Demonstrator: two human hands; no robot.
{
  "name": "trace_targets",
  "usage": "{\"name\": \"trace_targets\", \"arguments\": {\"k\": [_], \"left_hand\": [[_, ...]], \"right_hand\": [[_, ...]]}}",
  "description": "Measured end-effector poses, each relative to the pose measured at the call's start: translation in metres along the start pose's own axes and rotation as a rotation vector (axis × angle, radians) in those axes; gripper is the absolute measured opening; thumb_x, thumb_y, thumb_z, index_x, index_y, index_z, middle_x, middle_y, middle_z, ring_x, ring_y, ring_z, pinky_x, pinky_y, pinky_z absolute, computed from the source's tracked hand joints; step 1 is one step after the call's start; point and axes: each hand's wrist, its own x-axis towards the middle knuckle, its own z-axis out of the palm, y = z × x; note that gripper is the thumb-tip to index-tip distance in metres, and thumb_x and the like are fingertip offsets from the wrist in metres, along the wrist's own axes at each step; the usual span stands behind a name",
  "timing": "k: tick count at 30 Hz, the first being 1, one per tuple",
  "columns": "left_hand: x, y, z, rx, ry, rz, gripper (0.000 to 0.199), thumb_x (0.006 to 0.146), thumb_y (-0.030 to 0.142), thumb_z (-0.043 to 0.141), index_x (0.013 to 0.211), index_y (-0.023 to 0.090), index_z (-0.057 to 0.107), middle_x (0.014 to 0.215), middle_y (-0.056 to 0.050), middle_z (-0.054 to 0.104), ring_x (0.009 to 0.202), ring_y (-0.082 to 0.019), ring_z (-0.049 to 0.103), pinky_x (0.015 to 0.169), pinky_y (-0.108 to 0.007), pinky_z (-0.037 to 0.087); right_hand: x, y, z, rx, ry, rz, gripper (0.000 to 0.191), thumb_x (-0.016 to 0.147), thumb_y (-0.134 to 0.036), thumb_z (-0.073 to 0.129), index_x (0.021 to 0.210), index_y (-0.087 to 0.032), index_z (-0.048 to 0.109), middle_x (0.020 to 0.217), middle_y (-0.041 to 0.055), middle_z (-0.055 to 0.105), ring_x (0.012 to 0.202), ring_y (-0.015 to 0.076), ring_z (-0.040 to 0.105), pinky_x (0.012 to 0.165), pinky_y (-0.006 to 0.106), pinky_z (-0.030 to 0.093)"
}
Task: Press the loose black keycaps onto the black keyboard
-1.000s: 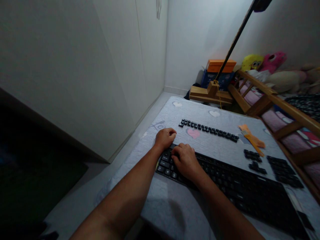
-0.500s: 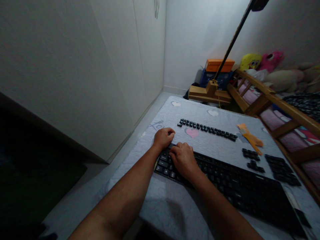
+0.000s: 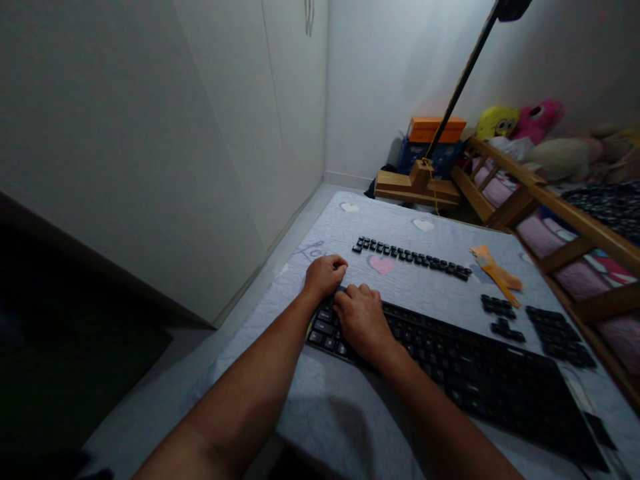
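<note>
A black keyboard (image 3: 465,377) lies at a slant across the cloth-covered table, many of its keys still seated at the left end. My right hand (image 3: 361,319) rests over that left end, fingers curled together toward the far edge and thumb side down on the keys. Just beyond the keyboard's far left corner, my left hand (image 3: 326,275) is closed with bent fingers. Whatever it holds, if anything, is too small to make out. Farther back, a row of loose black keycaps (image 3: 413,257) stretches across the cloth.
Right of the row lie an orange-handled brush (image 3: 501,283) on an orange cloth and more keycap groups (image 3: 560,337), (image 3: 497,305). A white cabinet (image 3: 235,133) stands at left. Behind are a wooden stand (image 3: 417,187), an orange box (image 3: 437,129) and a wooden bed rail (image 3: 565,200).
The view has shifted slightly, so everything sits a little farther left. Both hands keep nearly the same place at the keyboard's left end; the right fingers have shifted slightly.
</note>
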Motion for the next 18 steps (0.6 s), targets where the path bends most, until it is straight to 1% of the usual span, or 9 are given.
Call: {"name": "trace_targets", "arguments": {"k": [10,18], "left_hand": [[-0.0007,0.0004,0.0000,0.006,0.000,0.006,0.021,0.078,0.025,0.056,0.088,0.020,0.074,0.088,-0.002,0.075,0.083,-0.017,0.067,0.078,-0.025,0.050],[-0.0002,0.0010,-0.0001,0.009,-0.004,0.007,0.021,0.078,0.024,0.056,0.088,0.020,0.075,0.089,-0.003,0.075,0.083,-0.016,0.067,0.078,-0.025,0.050]], "right_hand": [[0.0000,0.0004,0.0043,-0.008,0.022,-0.011,0.023,0.097,-0.026,0.040,0.092,-0.023,0.062,0.095,0.0056,0.061,0.091,0.0221,0.047,0.076,0.035,0.027],[0.0001,-0.0017,0.0023,-0.017,-0.006,0.000,0.023,0.096,-0.025,0.040,0.095,-0.024,0.063,0.096,0.0065,0.060,0.092,0.0229,0.047,0.077,0.036,0.027]]}}
